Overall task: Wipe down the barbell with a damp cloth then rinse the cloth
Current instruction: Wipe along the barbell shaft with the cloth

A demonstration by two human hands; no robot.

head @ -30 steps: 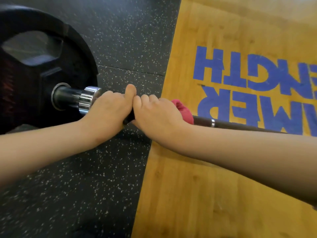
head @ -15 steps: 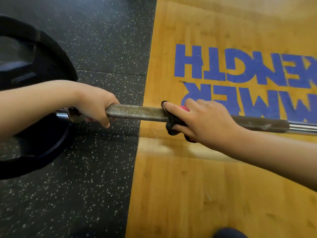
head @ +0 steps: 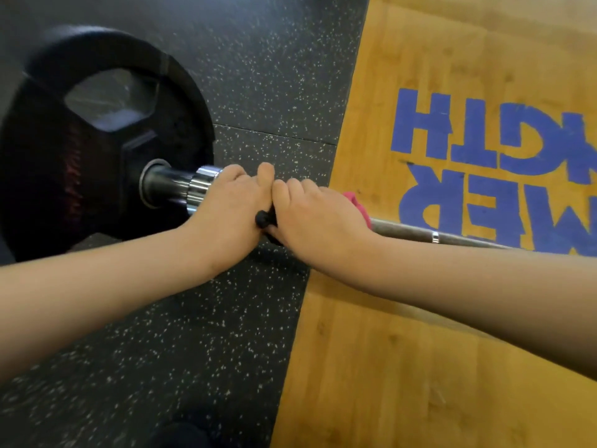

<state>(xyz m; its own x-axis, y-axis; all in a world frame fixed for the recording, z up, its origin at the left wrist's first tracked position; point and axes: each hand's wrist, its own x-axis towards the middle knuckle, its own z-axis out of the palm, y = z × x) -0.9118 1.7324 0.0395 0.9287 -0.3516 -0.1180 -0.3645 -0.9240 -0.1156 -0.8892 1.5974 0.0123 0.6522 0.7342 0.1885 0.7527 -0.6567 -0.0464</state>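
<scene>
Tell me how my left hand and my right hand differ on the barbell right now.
The left hand grips the barbell directly, with no cloth showing under it. The right hand grips the barbell through the cloth, whose pink edge sticks out behind it. The left hand sits against the chrome collar, the right hand further along the shaft. Both hands curl over the barbell and touch each other.

The left hand [head: 226, 208] and right hand [head: 316, 218] cover the barbell [head: 407, 231] where they grip; the cloth [head: 355, 205] is mostly hidden under the right hand, only corners showing.
</scene>
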